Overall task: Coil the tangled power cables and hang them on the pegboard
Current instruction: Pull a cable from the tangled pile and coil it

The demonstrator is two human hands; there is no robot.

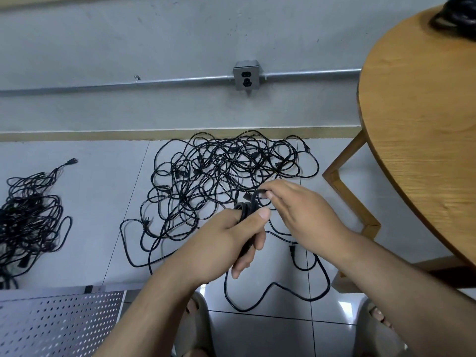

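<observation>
A big tangle of black power cables lies on the grey floor by the wall. My left hand grips a small black coil of cable in front of the tangle. My right hand pinches a strand of the same cable just above that coil. A loose tail of the cable loops on the floor below my hands. The white perforated pegboard lies at the lower left.
A second heap of black cables lies on the floor at the left. A round wooden table stands at the right, with a dark cable bundle on top. A wall socket box sits on a metal conduit. My feet in pale sandals show below.
</observation>
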